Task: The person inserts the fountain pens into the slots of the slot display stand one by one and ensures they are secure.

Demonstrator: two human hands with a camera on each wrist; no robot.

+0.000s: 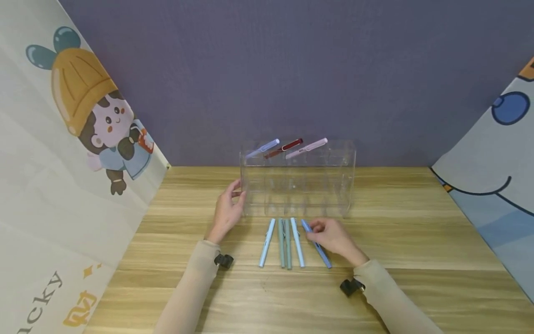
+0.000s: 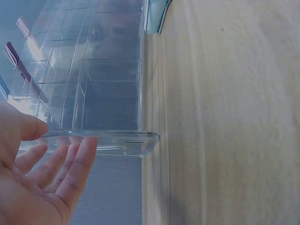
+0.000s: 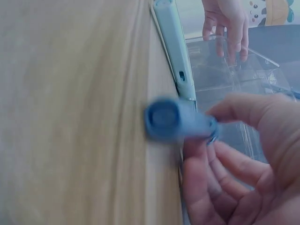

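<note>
A clear plastic organizer [image 1: 352, 185] with several compartments stands at the back of the table. My left hand [image 1: 228, 211] is at its left side, the fingers fairly straight against the side wall [image 2: 126, 137]. Between thumb and fingers, my right hand [image 1: 333, 237] pinches a blue pen [image 1: 322, 255] in front of the organizer; the right wrist view shows this pen [image 3: 176, 121] end-on and blurred. To its left lie a light blue pen [image 1: 297, 243], two grey-green pens side by side [image 1: 281, 246], and another light blue pen [image 1: 267, 243].
Three capped pens lean in the organizer's top row: periwinkle [image 1: 263, 148], dark red [image 1: 285, 147] and pale pink [image 1: 308, 148]. Behind stands a dark blue-grey wall [image 1: 267, 69]. Cartoon-printed panels [image 1: 33, 153] flank the wooden table [image 1: 417, 241].
</note>
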